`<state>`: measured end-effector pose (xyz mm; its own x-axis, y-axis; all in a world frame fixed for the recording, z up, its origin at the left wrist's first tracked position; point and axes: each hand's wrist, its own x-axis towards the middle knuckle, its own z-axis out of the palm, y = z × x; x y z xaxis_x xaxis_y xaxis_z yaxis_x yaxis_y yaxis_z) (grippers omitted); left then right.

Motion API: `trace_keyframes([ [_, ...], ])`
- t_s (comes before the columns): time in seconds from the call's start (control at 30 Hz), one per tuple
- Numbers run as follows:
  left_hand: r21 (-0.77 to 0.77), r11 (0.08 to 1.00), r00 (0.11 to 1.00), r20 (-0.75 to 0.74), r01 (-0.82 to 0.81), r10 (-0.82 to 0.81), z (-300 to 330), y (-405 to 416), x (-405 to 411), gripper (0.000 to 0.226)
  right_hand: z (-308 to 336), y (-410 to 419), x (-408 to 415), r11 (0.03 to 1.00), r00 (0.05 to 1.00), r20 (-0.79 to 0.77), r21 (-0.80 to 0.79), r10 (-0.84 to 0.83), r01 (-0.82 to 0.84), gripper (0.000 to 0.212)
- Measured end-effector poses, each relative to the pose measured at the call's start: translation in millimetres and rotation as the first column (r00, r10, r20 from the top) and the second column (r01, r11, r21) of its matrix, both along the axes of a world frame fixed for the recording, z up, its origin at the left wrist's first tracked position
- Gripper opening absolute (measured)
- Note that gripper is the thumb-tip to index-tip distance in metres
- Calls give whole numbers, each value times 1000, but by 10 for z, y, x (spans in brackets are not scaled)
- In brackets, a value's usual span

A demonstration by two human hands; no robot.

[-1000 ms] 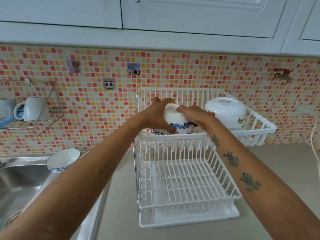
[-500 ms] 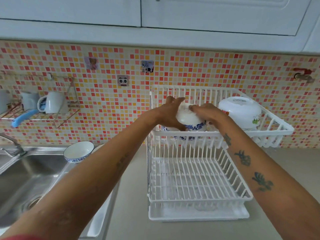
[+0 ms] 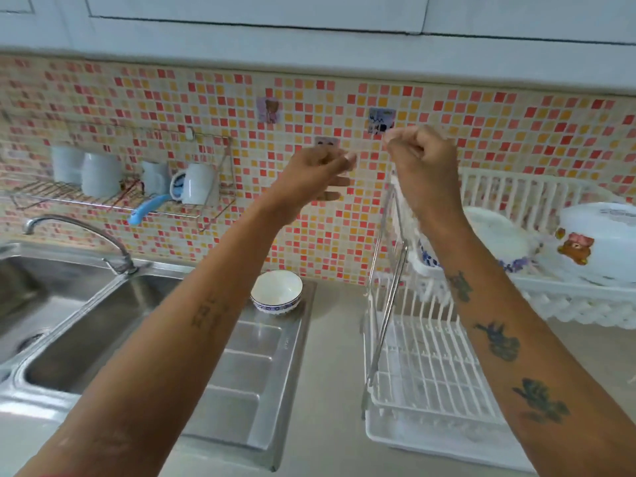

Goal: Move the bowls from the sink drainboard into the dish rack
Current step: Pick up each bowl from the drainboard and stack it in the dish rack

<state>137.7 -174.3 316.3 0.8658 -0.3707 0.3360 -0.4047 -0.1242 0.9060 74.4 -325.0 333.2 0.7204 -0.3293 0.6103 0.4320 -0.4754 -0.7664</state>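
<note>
Looking down over a kitchen counter, both bare forearms reach forward and up in front of a pink, red and yellow mosaic-tiled wall; the left hand (image 3: pixel 315 173) and the right hand (image 3: pixel 421 166) hang in the air near each other, fingers loosely curled and holding nothing, their edges smeared by motion blur. One blue-patterned bowl (image 3: pixel 276 292) stands upright on the far end of the steel sink drainboard (image 3: pixel 254 370), beside the basin; a second blue-patterned bowl (image 3: pixel 499 237) lies upside down in the upper tier of the white dish rack (image 3: pixel 426 370), partly hidden by the right forearm; next to it, a larger white bowl with a bear picture (image 3: pixel 600 247) is cut off by the right edge. The rack's lower tier is partly covered by the same arm. At left, a wall shelf of white mugs (image 3: pixel 192 184) looks soft and blurred.
</note>
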Motion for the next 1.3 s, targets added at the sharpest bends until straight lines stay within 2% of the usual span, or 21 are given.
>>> trace_keyframes([
  [0.07, -26, 999, 993, -113, -32, 29, -148, 329, 156, 31, -38, 344, 105, 996, 996, -16, 25, 84, -84, 19],
  [0.17, 21, 996, 961, -264, -83, 85, -450, 796, 370, 30, -182, 796, 320, 974, 971, -96, 85, 220, -212, 18],
  [0.33, 145, 977, 870, -449, -155, 205, -1010, 1372, 667, 33, -712, 1342, 886, 956, 891, -347, 113, 293, -271, 26],
  [0.47, 179, 971, 760, -605, -161, 238, -1507, 1672, 881, 35, -1356, 1537, 1416, 964, 769, -581, 176, 266, -200, 35],
  [0.57, 188, 967, 635, -729, -170, 254, -1904, 1793, 1028, 37, -1872, 1554, 1716, 951, 620, -731, 298, 285, -87, 43],
  [0.63, 231, 957, 582, -760, -174, 289, -2173, 1787, 1112, 39, -2231, 1510, 1853, 925, 544, -779, 379, 313, 11, 36],
  [0.7, 244, 955, 547, -783, -169, 297, -2411, 1716, 1204, 39, -2565, 1440, 1970, 913, 499, -820, 389, 280, 126, 29],
  [0.77, 213, 966, 503, -825, -147, 258, -2650, 1616, 1323, 42, -2867, 1380, 2061, 899, 473, -851, 371, 227, 235, 38],
  [0.83, 176, 976, 447, -868, -129, 215, -2872, 1536, 1450, 56, -3170, 1314, 2151, 882, 449, -874, 348, 183, 318, 52],
  [0.93, 114, 980, 371, -914, -161, 167, -3092, 1459, 1638, 65, -3460, 1201, 2267, 848, 408, -896, 347, 174, 401, 64],
  [1.17, 42, 972, 313, -943, -233, 116, -3326, 1268, 1925, 48, -3490, 1254, 2400, 694, 407, -820, 563, 402, 449, 49],
  [1.3, -25, 943, 329, -940, -331, 91, -3479, 1167, 1993, 43, -3605, 1335, 2453, 659, 465, -787, 604, 405, 448, 53],
])
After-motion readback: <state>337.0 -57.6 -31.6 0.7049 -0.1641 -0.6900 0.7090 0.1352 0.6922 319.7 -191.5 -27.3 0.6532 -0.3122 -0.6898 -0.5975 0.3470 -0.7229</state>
